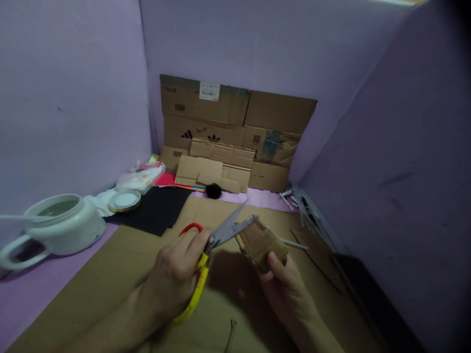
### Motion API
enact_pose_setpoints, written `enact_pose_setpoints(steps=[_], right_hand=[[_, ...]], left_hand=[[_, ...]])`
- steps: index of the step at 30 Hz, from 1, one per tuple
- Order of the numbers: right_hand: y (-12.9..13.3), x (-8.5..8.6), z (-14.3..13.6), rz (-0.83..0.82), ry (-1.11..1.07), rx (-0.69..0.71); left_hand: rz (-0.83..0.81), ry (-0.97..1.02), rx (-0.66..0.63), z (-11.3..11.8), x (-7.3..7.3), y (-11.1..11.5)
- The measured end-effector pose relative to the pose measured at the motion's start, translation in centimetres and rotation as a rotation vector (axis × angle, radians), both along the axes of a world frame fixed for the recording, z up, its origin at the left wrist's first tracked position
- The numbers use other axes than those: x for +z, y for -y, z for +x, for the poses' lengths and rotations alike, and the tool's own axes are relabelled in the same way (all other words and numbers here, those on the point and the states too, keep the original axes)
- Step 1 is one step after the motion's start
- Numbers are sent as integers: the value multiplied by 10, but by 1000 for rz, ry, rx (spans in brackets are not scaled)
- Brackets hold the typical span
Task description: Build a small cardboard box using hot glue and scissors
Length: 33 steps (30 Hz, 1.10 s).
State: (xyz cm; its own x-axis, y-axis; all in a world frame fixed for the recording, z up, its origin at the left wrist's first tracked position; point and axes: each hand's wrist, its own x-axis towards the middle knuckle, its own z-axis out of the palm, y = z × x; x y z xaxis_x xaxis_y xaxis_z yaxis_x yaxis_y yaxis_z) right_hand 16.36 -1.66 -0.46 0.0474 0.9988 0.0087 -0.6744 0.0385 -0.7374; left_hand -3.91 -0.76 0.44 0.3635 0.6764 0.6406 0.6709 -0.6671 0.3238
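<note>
My left hand (176, 274) is closed around the handles of a pair of scissors (224, 233), which have red and yellow grips. The blades are spread and point up to the right, one of them at the top edge of a small folded piece of cardboard (263, 245). My right hand (285, 287) grips that cardboard from below, its thumb pressed on the near face. Both hands are above a large flat cardboard sheet (147, 264). A thin dark strip (231, 333) lies on the sheet near its front.
At the left stand a white pot (73, 235) with a handle, a jar lid (125, 201) and black sheets (158, 211). Large cardboard (206, 117) leans on the back wall, with smaller pieces and a black yarn ball (213, 191) before it. Clear strips (309, 211) lie along the right wall.
</note>
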Motion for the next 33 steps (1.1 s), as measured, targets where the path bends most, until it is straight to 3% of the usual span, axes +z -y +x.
enact_pose_setpoints(steps=[2, 8, 17, 33], right_hand=[[-1, 0, 2, 41, -19, 31], [1, -8, 8, 119, 0, 73], [9, 1, -1, 49, 115, 68], [8, -8, -1, 26, 71, 9]], left_hand=[[19, -95, -14, 3, -10, 3], [32, -280, 126, 14, -33, 11], [72, -311, 82, 20, -14, 14], [79, -321, 68, 19, -11, 12]])
